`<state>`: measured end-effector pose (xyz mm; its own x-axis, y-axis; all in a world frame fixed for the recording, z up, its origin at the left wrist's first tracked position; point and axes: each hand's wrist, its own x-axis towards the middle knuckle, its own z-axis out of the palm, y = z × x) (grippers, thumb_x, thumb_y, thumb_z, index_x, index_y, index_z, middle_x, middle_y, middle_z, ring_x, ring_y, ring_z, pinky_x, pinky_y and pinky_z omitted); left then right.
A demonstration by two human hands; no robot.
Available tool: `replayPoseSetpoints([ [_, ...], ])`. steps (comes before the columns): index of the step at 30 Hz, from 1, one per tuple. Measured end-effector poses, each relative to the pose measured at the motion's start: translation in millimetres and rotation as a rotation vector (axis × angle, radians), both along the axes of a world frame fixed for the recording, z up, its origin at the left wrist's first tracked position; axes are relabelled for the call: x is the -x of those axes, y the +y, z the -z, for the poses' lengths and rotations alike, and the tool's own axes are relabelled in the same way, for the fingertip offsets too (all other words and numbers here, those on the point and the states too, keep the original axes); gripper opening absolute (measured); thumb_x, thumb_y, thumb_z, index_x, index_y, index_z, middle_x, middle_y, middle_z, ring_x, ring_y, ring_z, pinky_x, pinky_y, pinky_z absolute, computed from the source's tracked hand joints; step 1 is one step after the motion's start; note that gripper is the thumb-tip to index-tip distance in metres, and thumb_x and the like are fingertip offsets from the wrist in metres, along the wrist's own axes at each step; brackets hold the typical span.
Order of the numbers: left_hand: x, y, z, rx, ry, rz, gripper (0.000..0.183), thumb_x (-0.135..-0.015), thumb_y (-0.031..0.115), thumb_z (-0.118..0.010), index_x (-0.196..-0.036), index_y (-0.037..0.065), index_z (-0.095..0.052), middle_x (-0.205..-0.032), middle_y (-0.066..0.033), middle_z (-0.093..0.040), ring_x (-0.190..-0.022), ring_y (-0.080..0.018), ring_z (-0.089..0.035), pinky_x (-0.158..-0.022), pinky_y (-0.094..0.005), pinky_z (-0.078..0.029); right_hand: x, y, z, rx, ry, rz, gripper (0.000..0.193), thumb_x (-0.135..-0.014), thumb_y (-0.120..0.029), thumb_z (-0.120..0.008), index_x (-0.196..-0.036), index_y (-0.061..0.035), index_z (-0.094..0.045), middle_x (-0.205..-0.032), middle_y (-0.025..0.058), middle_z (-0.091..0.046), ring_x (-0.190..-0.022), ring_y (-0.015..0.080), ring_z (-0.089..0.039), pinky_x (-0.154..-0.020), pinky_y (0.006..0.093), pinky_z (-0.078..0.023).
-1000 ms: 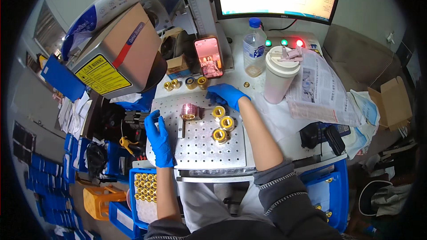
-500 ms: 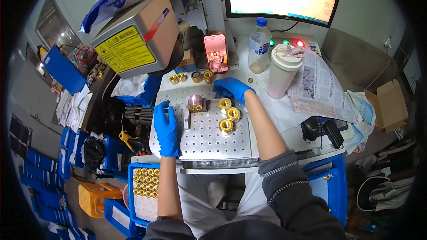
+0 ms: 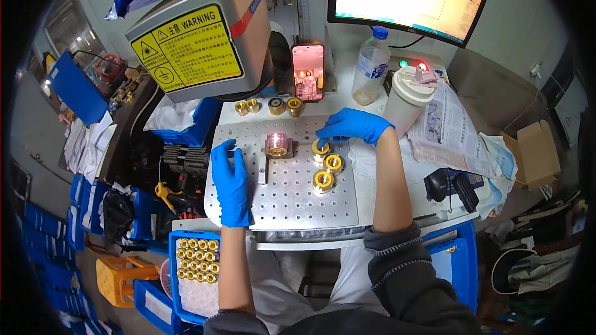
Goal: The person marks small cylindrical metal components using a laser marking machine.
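Note:
My left hand (image 3: 230, 185), in a blue glove, rests at the left side of a perforated metal plate (image 3: 285, 201); its fingers are apart and it holds nothing. My right hand (image 3: 356, 126), also blue-gloved, reaches down with its fingers closed at the farthest brass fitting (image 3: 321, 149) of three on the plate's right. The fingertips partly cover that fitting. Nearer me stand the second brass fitting (image 3: 333, 163) and the third brass fitting (image 3: 323, 181). A shiny, pinkish-lit round metal part (image 3: 277, 144) sits against a small block mid-plate, beside a narrow metal bar (image 3: 263, 171).
A grey machine head (image 3: 192, 49) with a yellow label overhangs the back left. Behind the plate are several brass fittings (image 3: 277, 106) and an upright phone (image 3: 308, 73). A bottle (image 3: 370, 68) and white tumbler (image 3: 406, 102) stand right. A blue tray (image 3: 197, 316) holds brass fittings below left.
My right hand has moved right and nearer, from the plate's back edge to the farthest brass fitting on the right. My left hand stays by the plate's left side. The view has shifted slightly.

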<state>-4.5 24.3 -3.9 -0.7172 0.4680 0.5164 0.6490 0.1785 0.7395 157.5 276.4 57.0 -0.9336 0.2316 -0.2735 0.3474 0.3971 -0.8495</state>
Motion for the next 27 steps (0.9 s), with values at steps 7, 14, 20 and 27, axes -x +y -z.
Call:
replayPoseSetpoints([
  [7, 3, 3, 2, -0.038, 0.025, 0.011, 0.025, -0.087, 0.006, -0.056, -0.112, 0.003, -0.055, -0.100, -0.0120, -0.056, -0.083, -0.0212, -0.056, -0.074, -0.0314, -0.046, 9, -35, -3, -0.447, -0.148, 0.293, 0.046, -0.070, -0.047, -0.071, -0.087, -0.0042, -0.072, -0.094, 0.0144, -0.067, -0.086, 0.0280, -0.065, -0.078, 0.0320, -0.049],
  [14, 6, 1, 6, -0.022, 0.020, 0.031, 0.026, -0.086, 0.005, -0.055, -0.112, 0.003, -0.055, -0.099, -0.0122, -0.055, -0.083, -0.0214, -0.056, -0.074, -0.0312, -0.045, 24, -44, 16, -0.841, -0.113, 0.196, 0.046, -0.067, -0.047, -0.069, -0.091, -0.0075, -0.070, -0.091, 0.0161, -0.065, -0.098, 0.0317, -0.061, -0.085, 0.0399, -0.049],
  [20, 3, 0, 7, -0.027, 0.009, 0.068, 0.025, -0.087, 0.007, -0.055, -0.112, 0.002, -0.055, -0.098, -0.0128, -0.054, -0.085, -0.0231, -0.055, -0.075, -0.0328, -0.045, 42, -16, 32, 0.004, 0.219, 0.143, 0.027, -0.087, -0.024, -0.056, -0.102, -0.0048, -0.067, -0.091, 0.0111, -0.066, -0.089, 0.0214, -0.061, -0.080, 0.0313, -0.048],
  [27, 2, 1, 6, 0.015, -0.017, 0.085, 0.025, -0.088, 0.008, -0.055, -0.112, 0.002, -0.055, -0.099, -0.0143, -0.053, -0.088, -0.0242, -0.056, -0.077, -0.0330, -0.045, 69, -13, 62, 0.239, 0.368, 0.394, 0.059, -0.079, 0.004, -0.064, -0.133, -0.0065, -0.044, -0.118, 0.0055, -0.059, -0.106, 0.0175, -0.058, -0.088, 0.0293, -0.049],
])
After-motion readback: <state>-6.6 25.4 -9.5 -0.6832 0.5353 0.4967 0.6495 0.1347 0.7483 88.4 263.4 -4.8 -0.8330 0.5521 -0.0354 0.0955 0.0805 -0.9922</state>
